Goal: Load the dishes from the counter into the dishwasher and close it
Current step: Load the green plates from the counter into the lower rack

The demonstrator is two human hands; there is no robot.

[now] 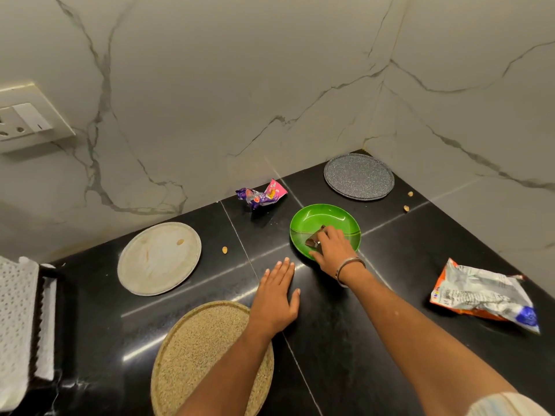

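Several plates lie on the black counter (pixel 345 340). A green plate (pixel 318 219) sits in the middle, with my right hand (pixel 332 246) over its near edge, fingers curled round a brown wrapper (pixel 313 239). My left hand (pixel 276 295) rests flat on the counter, fingers straight, just left of the green plate. A pale beige plate (pixel 159 258) with a nut on it lies to the left. At the near edge is a speckled tan plate (pixel 204 349), partly under my left forearm. A grey speckled plate (pixel 359 176) sits in the far corner.
A purple and pink wrapper (pixel 262 195) lies by the wall. An orange and silver snack bag (pixel 483 297) lies at the right. Loose nuts (pixel 406 208) are scattered on the counter. White perforated paper towel (pixel 18 325) is at the left edge. A wall socket (pixel 27 118) is upper left.
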